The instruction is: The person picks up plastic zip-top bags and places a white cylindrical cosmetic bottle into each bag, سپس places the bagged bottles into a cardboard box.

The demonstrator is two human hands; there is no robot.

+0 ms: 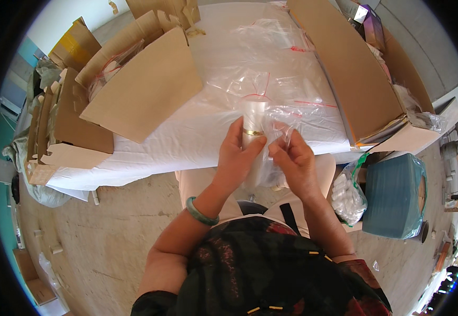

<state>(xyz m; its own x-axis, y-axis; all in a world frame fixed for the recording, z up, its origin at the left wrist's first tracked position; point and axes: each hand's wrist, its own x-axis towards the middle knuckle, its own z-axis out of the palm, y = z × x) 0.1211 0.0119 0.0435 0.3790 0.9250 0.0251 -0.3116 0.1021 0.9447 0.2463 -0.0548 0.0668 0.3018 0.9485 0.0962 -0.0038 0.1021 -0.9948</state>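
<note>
A white cylindrical container with a gold band stands out in front of me at the table's near edge. My left hand is wrapped round its lower part, thumb across the front. Clear plastic, apparently a bag, hangs beside the cylinder on its right. My right hand pinches this film between thumb and fingers. Behind the cylinder's top lie more clear zip bags with red strips. The cylinder's lower end is partly hidden by my hand and the film.
A white-covered table spans the front. Open cardboard boxes stand at left and right. Below right are a bag of white pieces and a blue wrapped bundle. Further zip bags lie at the far side.
</note>
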